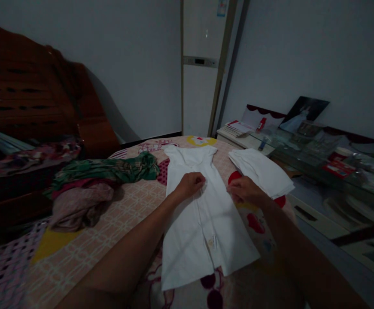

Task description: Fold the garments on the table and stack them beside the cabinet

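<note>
A white garment (187, 231) lies spread lengthwise in front of me, its neckline at the far end. A slit runs down its middle towards the near hem, with a small label (214, 242) beside it. My left hand (191, 184) is over the middle of the garment, fingers closed in a pinch on the cloth. At the garment's right edge, my right hand (243, 189) pinches the fabric between thumb and fingers. A folded white cloth (260, 169) lies just beyond my right hand.
The garment rests on a table covered by a patterned tablecloth (125, 214). Crumpled green (109, 171) and pinkish clothes (80, 206) lie at left, near a wooden chair (22, 86). At right stands a glass-topped cabinet (290, 159) with papers, a photo and small items.
</note>
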`<state>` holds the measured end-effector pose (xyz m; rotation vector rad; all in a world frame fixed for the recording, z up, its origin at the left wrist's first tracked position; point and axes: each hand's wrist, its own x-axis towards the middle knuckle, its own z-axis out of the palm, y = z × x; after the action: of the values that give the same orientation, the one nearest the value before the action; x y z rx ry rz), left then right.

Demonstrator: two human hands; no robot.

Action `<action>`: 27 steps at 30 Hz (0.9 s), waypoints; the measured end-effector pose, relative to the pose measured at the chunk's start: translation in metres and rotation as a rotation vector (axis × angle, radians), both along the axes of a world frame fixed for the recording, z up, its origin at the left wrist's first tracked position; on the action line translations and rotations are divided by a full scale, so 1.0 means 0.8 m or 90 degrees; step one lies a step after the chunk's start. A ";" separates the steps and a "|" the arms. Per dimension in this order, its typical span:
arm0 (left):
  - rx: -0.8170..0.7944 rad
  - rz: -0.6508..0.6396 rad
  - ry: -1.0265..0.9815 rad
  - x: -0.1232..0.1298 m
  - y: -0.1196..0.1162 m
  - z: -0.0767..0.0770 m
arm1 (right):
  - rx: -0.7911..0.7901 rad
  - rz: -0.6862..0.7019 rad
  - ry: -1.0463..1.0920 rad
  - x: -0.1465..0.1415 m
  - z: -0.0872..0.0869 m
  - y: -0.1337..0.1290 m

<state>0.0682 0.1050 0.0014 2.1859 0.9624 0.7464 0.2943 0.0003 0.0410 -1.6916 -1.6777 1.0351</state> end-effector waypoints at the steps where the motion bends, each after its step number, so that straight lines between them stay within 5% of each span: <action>1: -0.005 0.047 -0.032 -0.003 0.010 -0.009 | 0.024 -0.040 -0.006 -0.001 -0.005 0.018; 5: -0.140 0.152 -0.190 -0.014 0.039 -0.037 | 0.113 -0.179 -0.040 0.002 -0.030 0.090; 8: -0.277 0.144 -0.302 -0.017 0.051 -0.049 | 0.129 -0.207 -0.132 0.004 -0.046 0.134; 12: -0.337 0.104 -0.357 -0.016 0.054 -0.053 | 0.152 -0.202 -0.216 -0.004 -0.055 0.170; 27: -0.462 0.068 -0.461 -0.005 0.056 -0.047 | 0.177 -0.059 -0.580 -0.031 -0.068 0.177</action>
<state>0.0638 0.1500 -0.0363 1.1164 0.7863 0.9525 0.2699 0.1420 -0.0131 -2.1611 -2.0908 -0.0894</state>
